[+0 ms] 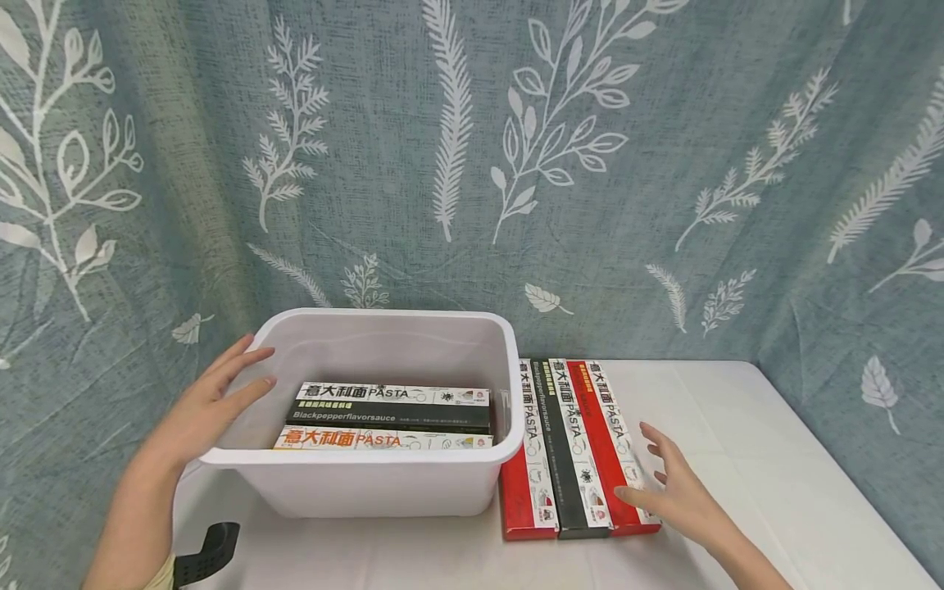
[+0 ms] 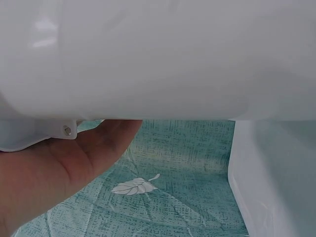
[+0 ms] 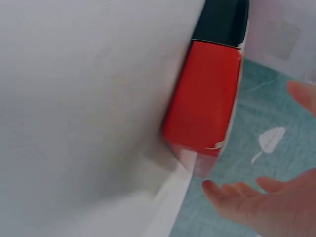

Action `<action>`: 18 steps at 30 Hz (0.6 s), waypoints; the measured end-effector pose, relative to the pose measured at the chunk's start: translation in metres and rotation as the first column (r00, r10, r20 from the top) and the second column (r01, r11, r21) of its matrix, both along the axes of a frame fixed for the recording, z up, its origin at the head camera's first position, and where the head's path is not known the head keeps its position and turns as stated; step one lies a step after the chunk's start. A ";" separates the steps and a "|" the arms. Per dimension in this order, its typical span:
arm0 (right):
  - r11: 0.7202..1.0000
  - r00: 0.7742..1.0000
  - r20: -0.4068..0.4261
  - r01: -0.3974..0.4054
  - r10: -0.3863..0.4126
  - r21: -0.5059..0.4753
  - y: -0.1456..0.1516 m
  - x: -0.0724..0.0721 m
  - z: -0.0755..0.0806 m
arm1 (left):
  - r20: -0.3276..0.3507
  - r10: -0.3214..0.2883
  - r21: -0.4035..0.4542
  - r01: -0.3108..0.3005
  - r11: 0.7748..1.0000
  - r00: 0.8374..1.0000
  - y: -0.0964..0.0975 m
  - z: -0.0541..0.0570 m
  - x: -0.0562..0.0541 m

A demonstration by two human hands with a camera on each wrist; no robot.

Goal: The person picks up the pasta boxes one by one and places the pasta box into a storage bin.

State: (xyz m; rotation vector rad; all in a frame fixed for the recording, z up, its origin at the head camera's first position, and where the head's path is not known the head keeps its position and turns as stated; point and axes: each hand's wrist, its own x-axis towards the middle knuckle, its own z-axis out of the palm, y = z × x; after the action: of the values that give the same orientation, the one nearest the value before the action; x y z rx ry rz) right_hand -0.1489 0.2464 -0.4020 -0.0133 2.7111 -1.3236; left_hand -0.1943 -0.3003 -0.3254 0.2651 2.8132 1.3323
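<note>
My left hand (image 1: 214, 401) is at the left rim of a white plastic bin (image 1: 383, 489), fingers extended; whether it touches the rim I cannot tell. Inside the bin are a black pasta box (image 1: 391, 415) and, in front of it, a pasta box with orange lettering (image 1: 379, 439). Right of the bin, three pasta boxes lie side by side: a red box (image 1: 531, 492), a black box (image 1: 566, 471) and another red box (image 1: 610, 467). My right hand (image 1: 682, 492) hovers at that last box's right side, thumb and fingers spread apart. In the right wrist view its fingertips (image 3: 210, 190) are near the red box's end.
A white-covered table (image 1: 752, 459) carries everything. Behind it hangs a blue-green curtain (image 1: 383, 164) with white leaf prints, which also runs along the right side. A black wrist strap (image 1: 210, 555) shows beside the left forearm.
</note>
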 end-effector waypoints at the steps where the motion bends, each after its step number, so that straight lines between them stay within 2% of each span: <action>1: 1.000 1.000 0.003 -0.002 0.002 -0.001 0.001 0.001 -0.002 | 0.001 0.000 0.000 0.000 1.000 1.000 0.000 0.000 0.000; 9: 0.997 0.997 0.076 -0.009 0.003 0.072 0.003 0.000 -0.018 | 0.005 -0.002 0.008 0.002 1.000 1.000 -0.001 0.001 0.000; 18: 0.987 0.995 0.096 -0.027 0.012 0.157 -0.001 -0.001 -0.022 | 0.003 -0.006 0.019 0.006 1.000 1.000 0.000 0.001 0.000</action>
State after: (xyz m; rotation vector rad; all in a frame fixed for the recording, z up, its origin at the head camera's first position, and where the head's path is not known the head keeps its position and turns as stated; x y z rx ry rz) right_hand -0.1502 0.2457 -0.4240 0.0372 2.7189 -1.0714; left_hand -0.1947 -0.3005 -0.3245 0.2710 2.7966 1.3575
